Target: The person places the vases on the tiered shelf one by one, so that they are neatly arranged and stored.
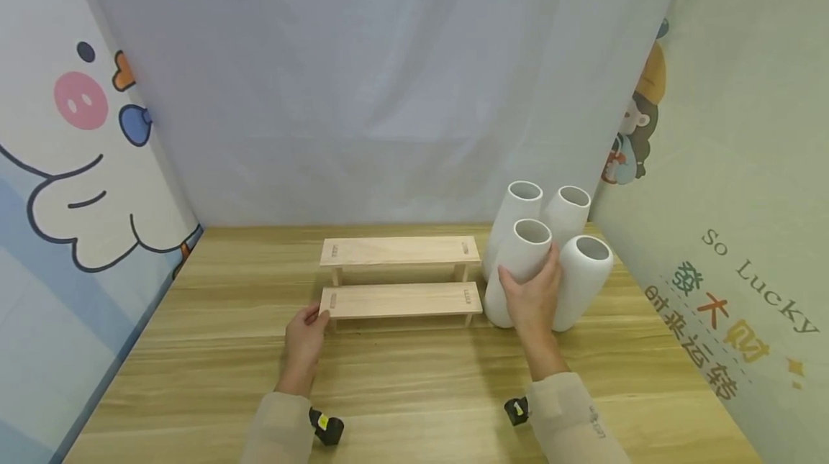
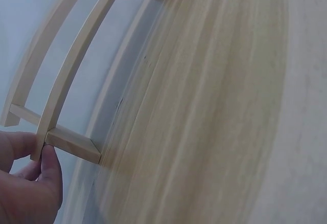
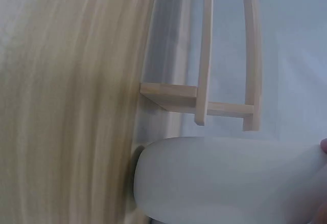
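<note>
the right hand [image 1: 535,296] wraps around the front white vase [image 1: 518,270], just right of the wooden step shelf [image 1: 401,299], hiding its middle; the left hand [image 1: 304,334] pinches the shelf's left end.

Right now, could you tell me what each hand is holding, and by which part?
The right hand grips the front-left white ceramic vase around its body. The left hand pinches the left end of the two-tier wooden shelf's lower board.

Pale unfinished wood shelf [image 1: 401,298], matt white ceramic vases [image 1: 518,270], wood-grain table [image 1: 401,392]
</note>
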A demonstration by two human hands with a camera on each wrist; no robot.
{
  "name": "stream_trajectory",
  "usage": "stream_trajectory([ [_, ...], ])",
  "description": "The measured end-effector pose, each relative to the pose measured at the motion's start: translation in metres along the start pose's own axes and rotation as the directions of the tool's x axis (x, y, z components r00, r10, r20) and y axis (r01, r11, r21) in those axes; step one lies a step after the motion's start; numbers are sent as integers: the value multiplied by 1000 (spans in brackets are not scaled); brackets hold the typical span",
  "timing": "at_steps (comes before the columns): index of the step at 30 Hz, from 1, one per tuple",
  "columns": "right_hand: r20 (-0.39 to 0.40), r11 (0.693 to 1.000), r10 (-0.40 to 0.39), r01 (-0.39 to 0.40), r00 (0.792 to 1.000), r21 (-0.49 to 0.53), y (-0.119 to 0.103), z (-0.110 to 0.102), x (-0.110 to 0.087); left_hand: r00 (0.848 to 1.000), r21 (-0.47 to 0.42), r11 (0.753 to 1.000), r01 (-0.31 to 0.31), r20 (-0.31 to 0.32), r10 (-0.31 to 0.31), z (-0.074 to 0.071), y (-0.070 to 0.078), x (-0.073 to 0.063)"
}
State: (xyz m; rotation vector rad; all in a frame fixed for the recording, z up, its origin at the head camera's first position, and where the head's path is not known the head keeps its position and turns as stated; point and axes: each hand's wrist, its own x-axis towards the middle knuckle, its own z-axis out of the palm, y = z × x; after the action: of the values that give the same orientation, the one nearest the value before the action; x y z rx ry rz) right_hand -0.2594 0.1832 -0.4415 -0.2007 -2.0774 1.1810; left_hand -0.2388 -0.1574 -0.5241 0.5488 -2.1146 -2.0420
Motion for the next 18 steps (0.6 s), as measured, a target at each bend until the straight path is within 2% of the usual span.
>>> stream_trajectory([
  [5, -17, 999, -33, 33, 999, 14, -7, -4, 4, 1000, 3, 1000, 2, -10, -2, -1, 0, 1],
  [12, 7, 1000, -19, 18, 1000, 5, -21, -11, 7, 1000, 8, 1000, 8, -4, -8, -2, -1, 3],
  [18, -10, 998, -64, 64, 998, 7, -29, -11, 7, 1000, 3, 1000, -1, -5, 1, 0, -2, 2],
])
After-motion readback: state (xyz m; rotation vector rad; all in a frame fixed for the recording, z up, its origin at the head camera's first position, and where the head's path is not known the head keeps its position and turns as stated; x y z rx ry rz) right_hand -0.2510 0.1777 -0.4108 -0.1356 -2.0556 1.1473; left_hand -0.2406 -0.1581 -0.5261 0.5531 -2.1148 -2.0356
